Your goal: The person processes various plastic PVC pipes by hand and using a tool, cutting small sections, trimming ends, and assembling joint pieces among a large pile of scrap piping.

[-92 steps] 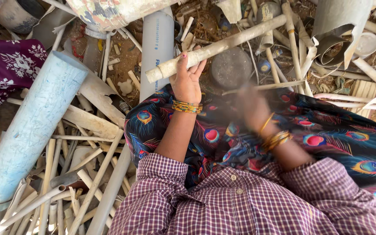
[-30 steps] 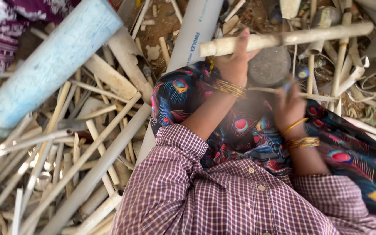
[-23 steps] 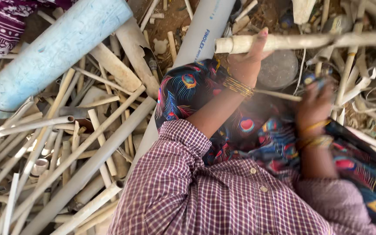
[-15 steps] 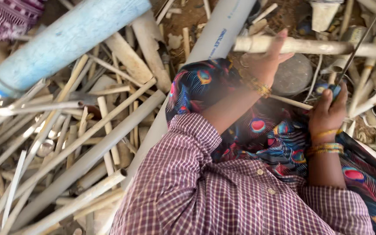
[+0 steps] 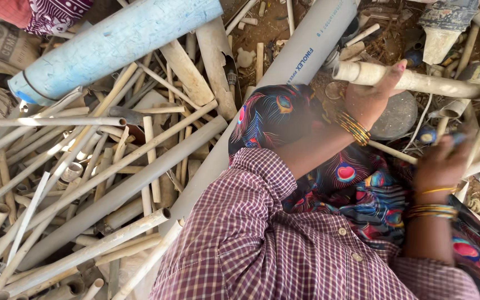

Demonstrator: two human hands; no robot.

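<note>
One cream pipe (image 5: 418, 82), left grip (image 5: 369, 100) clamped on it. Right grip (image 5: 443, 164) blurred, closed round one thin tool (image 5: 456, 137). One big blue pipe (image 5: 112, 47).

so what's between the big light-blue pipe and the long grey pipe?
Head view: a broken, flattened beige pipe piece and thin off-white tubes lie between light-blue pipe and grey pipe.

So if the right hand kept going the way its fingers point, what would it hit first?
Probably the cream pipe that the left hand holds; the right hand is blurred and grips a thin tool, so depth is uncertain.
</note>
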